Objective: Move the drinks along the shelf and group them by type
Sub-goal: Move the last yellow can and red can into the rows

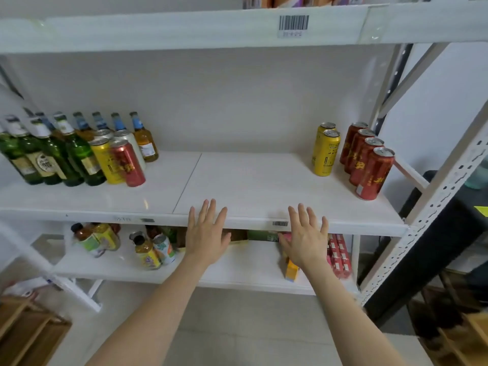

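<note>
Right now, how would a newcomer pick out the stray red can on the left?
Find the middle shelf and its crowd of green bottles at the left end. At that crowd's right front edge stands the red can, beside a yellow can; it is the only red one there.

Shop stockroom: barcode-labelled shelf (237, 223) of drinks (367, 165)

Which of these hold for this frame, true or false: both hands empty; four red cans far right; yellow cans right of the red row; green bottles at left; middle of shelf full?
1. Both the left hand and right hand are empty. True.
2. Four red cans stand in a row at the far right. True.
3. The two yellow cans stand right of that row. False: left of it.
4. Green bottles stand at the left end. True.
5. The shelf middle is full. False: bare.
</note>
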A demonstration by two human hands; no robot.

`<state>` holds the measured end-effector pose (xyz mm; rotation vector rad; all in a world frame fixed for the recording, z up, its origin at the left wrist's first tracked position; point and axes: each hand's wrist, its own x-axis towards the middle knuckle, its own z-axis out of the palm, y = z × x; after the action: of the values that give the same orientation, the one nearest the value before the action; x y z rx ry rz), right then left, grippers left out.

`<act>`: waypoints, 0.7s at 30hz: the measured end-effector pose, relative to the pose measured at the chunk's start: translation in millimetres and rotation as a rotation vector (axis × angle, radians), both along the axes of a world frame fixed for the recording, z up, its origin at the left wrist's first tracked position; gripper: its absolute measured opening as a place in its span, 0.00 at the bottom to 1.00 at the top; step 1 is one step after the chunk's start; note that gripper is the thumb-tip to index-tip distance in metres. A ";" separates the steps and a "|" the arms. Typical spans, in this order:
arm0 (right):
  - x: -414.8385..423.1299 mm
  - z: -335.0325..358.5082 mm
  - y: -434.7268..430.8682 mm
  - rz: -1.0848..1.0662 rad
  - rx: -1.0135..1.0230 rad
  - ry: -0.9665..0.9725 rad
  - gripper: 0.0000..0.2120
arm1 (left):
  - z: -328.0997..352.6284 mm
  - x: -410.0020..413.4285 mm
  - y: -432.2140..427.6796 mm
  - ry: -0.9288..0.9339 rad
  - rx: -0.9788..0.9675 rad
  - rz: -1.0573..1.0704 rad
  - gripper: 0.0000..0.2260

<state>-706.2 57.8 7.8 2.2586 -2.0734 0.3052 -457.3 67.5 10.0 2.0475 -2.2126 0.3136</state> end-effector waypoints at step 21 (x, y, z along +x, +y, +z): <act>218.5 -2.3 -45.5 0.011 0.019 0.020 0.36 | -7.7 223.2 -22.4 -0.010 0.058 0.149 0.30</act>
<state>-487.6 12.3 5.5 2.2750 -2.0632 0.2638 -234.1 45.0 2.4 2.2506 -2.1028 0.2766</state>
